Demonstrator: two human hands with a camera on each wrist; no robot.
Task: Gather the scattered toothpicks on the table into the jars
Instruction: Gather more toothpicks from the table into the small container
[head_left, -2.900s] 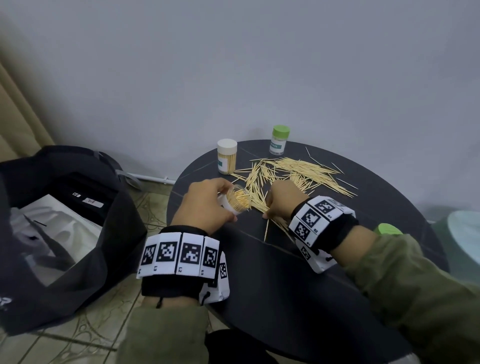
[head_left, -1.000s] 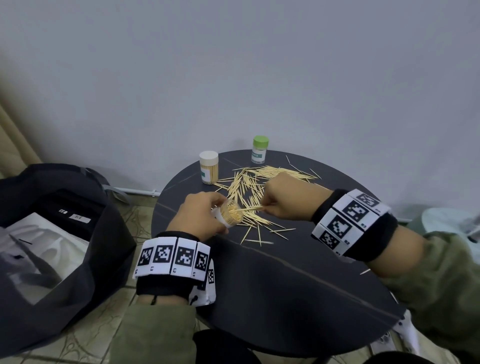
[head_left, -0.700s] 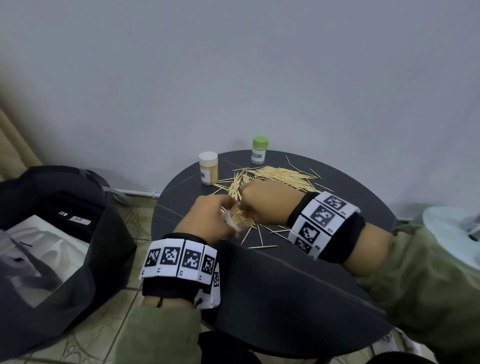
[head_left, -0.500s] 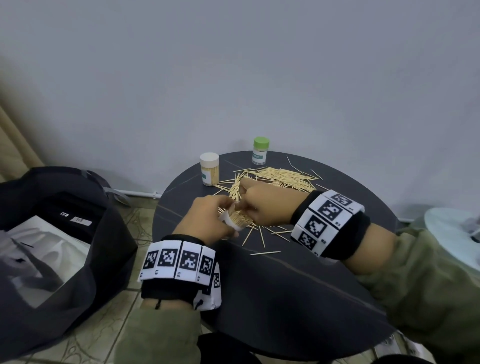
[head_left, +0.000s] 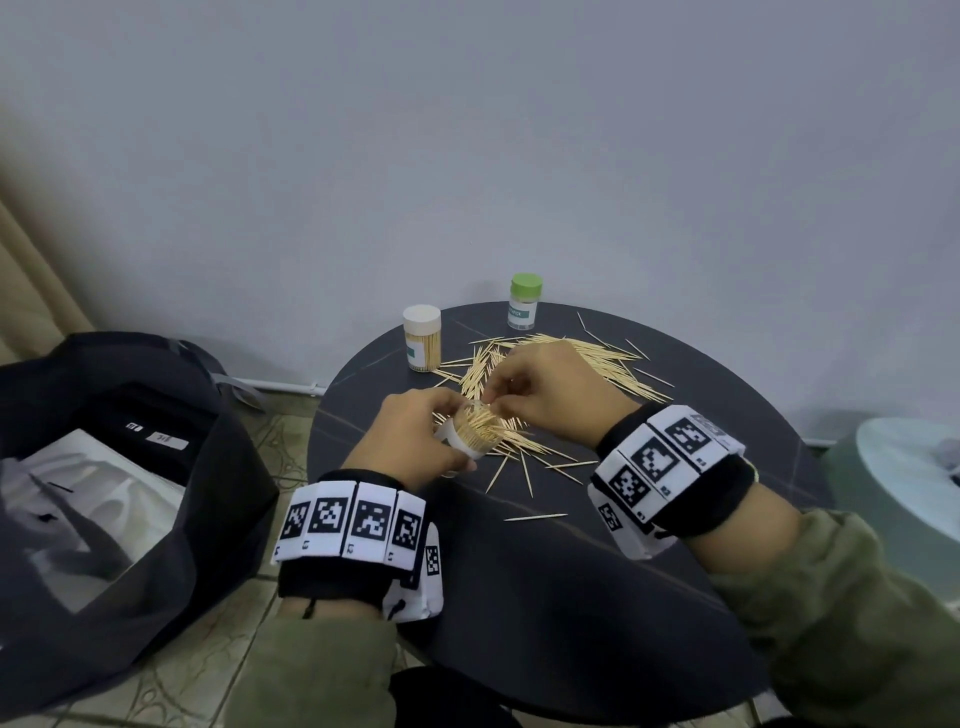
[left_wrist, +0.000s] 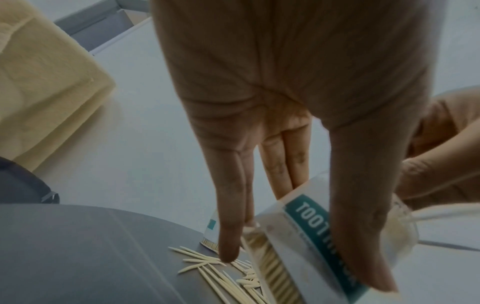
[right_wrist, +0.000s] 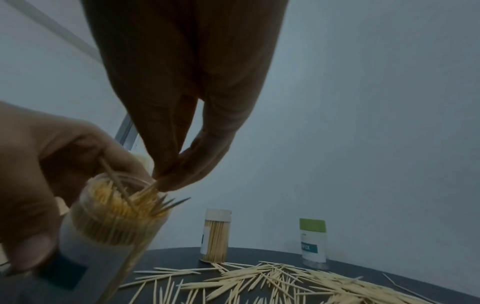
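Observation:
My left hand (head_left: 415, 441) grips an open clear jar (head_left: 470, 439) tilted toward the right, packed with toothpicks; its teal label (left_wrist: 315, 218) shows in the left wrist view. Thumb and fingers of my right hand (head_left: 545, 395) pinch a few toothpicks (right_wrist: 150, 190) at the jar's mouth (right_wrist: 122, 197). A wide scatter of loose toothpicks (head_left: 576, 358) lies on the round black table (head_left: 597, 597) behind and under both hands. One toothpick (head_left: 535, 517) lies alone nearer me.
At the table's far edge stand a capped white-lid jar (head_left: 422, 338) full of toothpicks and a green-lid jar (head_left: 523, 301). A black bag (head_left: 119, 467) sits on the floor at left. A pale round object (head_left: 909, 478) is at right. A grey wall rises behind.
My right hand picked toothpicks from the pile, swung left to the jar in my left hand and now holds them at its mouth. The jar stayed in my left hand.

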